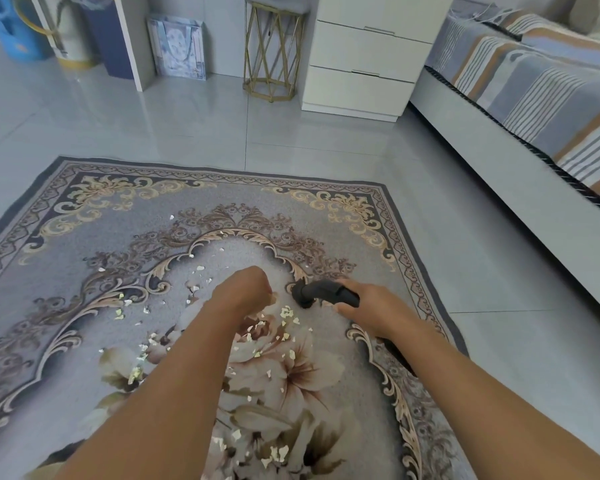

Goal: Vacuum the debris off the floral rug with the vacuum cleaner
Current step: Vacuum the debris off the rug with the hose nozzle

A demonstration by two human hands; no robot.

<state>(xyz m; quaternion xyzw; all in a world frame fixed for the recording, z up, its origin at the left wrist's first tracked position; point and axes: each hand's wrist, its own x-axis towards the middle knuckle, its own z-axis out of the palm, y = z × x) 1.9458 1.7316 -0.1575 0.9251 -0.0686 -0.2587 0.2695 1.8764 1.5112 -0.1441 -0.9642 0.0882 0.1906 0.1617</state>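
Observation:
The grey floral rug [84, 237] lies on the tiled floor and fills the lower view. Small pale debris scraps [286, 312] are scattered over its middle, around the flower pattern. My right hand [368, 306] grips the black vacuum hose nozzle [317, 292], whose mouth points down at the rug near the ornate arch. The hose runs back under my right forearm. My left hand [246, 289] hovers as a closed fist just left of the nozzle; whether it holds anything is hidden.
A bed [534, 84] with striped cover runs along the right. A white drawer unit [364, 60], a gold wire stand [272, 53] and a gift bag [177, 46] stand at the back. Grey tile floor [187, 123] surrounds the rug.

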